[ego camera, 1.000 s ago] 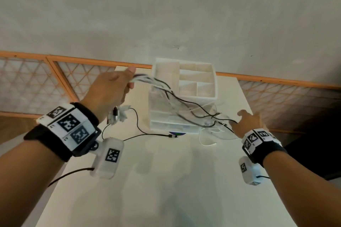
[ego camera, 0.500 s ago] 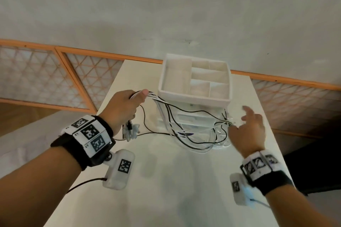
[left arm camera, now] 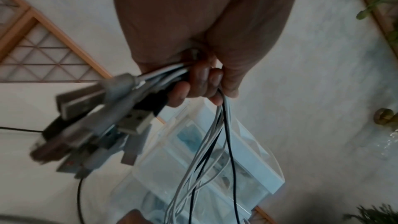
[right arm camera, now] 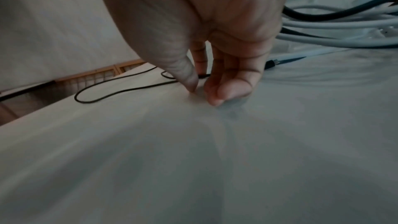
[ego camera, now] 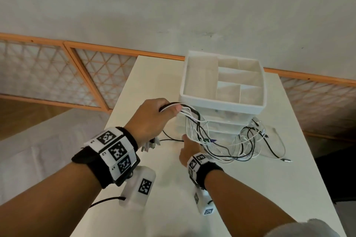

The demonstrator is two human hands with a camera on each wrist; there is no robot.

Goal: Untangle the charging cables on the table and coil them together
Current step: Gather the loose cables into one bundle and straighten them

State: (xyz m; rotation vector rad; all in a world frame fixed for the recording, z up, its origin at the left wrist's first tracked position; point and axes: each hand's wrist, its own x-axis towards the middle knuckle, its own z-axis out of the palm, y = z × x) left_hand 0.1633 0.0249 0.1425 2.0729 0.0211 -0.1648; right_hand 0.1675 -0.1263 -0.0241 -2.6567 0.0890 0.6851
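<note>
Several thin white and black charging cables (ego camera: 194,121) are bunched in the left hand (ego camera: 152,119), whose fingers curl tight around them just behind their USB plugs (left arm camera: 92,130); the loose lengths sag rightward into a tangled heap (ego camera: 248,144) on the white bench (ego camera: 240,198), in front of the white plastic drawer organiser (ego camera: 223,90). One stray thin black cable (right arm camera: 120,91) lies flat on the bench, running left to right under the left hand. Nearer to it is the right hand (ego camera: 189,150), low over the bench with thumb (right arm camera: 183,74) and fingers (right arm camera: 228,88) closing toward the strand, apparently not yet gripping it. It lies just beyond the fingertips.
</note>
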